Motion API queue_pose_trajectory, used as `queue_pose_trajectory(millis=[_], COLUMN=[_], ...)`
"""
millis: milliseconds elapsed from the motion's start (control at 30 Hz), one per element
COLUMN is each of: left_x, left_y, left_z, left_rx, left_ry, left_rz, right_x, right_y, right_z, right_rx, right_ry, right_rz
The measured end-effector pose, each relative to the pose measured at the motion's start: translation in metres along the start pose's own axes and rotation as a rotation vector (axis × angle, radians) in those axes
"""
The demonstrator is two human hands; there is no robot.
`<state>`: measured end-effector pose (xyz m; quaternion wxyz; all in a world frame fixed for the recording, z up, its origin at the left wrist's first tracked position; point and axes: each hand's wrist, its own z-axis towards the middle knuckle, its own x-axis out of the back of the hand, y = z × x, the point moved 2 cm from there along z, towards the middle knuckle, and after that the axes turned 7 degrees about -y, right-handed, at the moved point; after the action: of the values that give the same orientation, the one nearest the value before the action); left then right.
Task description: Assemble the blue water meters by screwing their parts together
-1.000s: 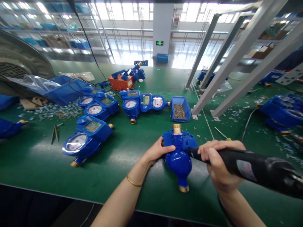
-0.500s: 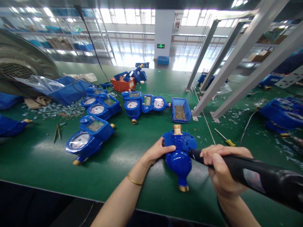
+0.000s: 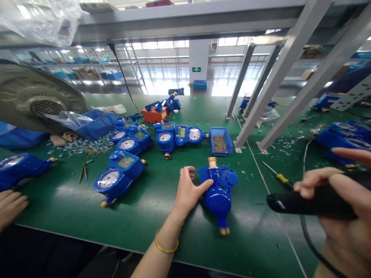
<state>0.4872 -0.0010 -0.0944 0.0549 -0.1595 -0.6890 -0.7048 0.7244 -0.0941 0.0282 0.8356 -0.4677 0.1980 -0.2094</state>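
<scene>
A blue water meter with brass ends lies on the green bench, its underside up. My left hand is at its left side, fingers apart and off the body, with the thumb tip at the meter's edge. To the right, my right hand is wrapped round a black electric screwdriver, apart from the meter; its thin bit points left. A blue bin of small screws stands just beyond the meter. Another water meter, dial up, lies left of my left hand.
A co-worker's hand rests at the left edge near another blue meter. Grey metal posts rise at the right. A yellow-handled screwdriver lies near them. Behind are an orange box and more meters.
My right hand has drawn the electric screwdriver back to the right, away from the meter. My left fingers have loosened and come out from the meter's side. The view has tilted up slightly.
</scene>
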Motion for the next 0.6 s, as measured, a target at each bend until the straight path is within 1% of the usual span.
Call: queue_pose_trajectory(millis=[33,100,167,233,300,367,500,567,600], left_x=[0.000,-0.005,-0.009,-0.009,-0.008,-0.004,0.004,0.008,0.010], left_y=[0.010,0.028,0.037,0.038,0.034,0.031,0.029,0.030,0.029], left_z=[-0.006,-0.014,-0.014,-0.009,-0.001,0.007,0.017,0.021,0.025], left_rx=[-0.067,-0.125,-0.099,-0.045,-0.005,0.034,0.136,0.187,0.220], left_ry=[0.048,0.053,0.036,0.062,0.077,0.099,0.113,0.101,0.077], left_rz=[0.060,0.100,0.103,0.080,0.036,0.008,-0.013,0.041,0.105], right_x=[0.008,0.014,0.011,-0.001,-0.015,-0.027,-0.036,-0.039,-0.041], right_y=[0.005,0.028,0.059,0.088,0.109,0.122,0.132,0.135,0.138], right_z=[0.009,0.021,0.020,0.011,0.001,-0.005,-0.008,-0.006,-0.005], right_rx=[-0.116,-0.421,-0.680,-0.823,-0.880,-0.898,-0.900,-0.882,-0.883], right_ry=[-0.058,-0.248,-0.414,-0.529,-0.626,-0.678,-0.668,-0.641,-0.636], right_rz=[-0.026,-0.023,-0.003,0.052,0.116,0.162,0.230,0.254,0.268])
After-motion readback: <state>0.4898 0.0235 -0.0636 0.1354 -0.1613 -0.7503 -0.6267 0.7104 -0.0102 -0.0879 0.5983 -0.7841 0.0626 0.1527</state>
